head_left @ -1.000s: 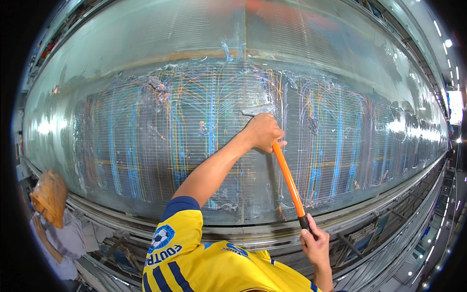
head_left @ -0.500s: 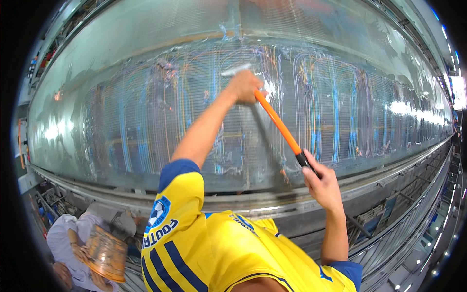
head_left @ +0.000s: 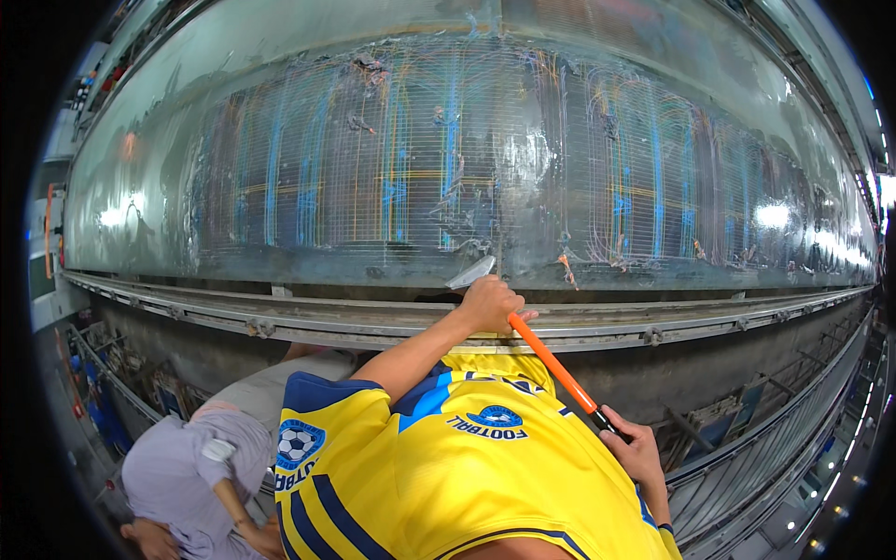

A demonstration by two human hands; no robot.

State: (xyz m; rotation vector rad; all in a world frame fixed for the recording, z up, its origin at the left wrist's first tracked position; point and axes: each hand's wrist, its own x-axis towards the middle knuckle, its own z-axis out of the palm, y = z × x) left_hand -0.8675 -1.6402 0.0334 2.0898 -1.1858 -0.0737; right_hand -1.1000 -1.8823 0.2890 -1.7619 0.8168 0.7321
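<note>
My left hand [head_left: 491,306] is closed around the orange handle of a scraper [head_left: 560,373] just behind its flat, pale head. That head [head_left: 471,273] is at the near edge of a long, glossy grey surface [head_left: 364,269]. My right hand [head_left: 637,448] grips the black end of the same handle, low and to the right by my body. The handle slants down from left to right between my hands. Blue, orange and purple lines run over the surface. A small orange-and-dark shred [head_left: 567,273] lies near the edge, right of the scraper head.
A metal rail [head_left: 597,336] runs along the near side, between my body and the surface. A person in a light purple shirt [head_left: 201,467] bends at the lower left. A railing [head_left: 747,467] stands at the lower right. Dark scraps [head_left: 371,65] lie farther back on the surface.
The scraper came from mid-surface toward me to the near edge, both hands drawing back with it. The person at the lower left moved; the orange container they held is out of sight.
</note>
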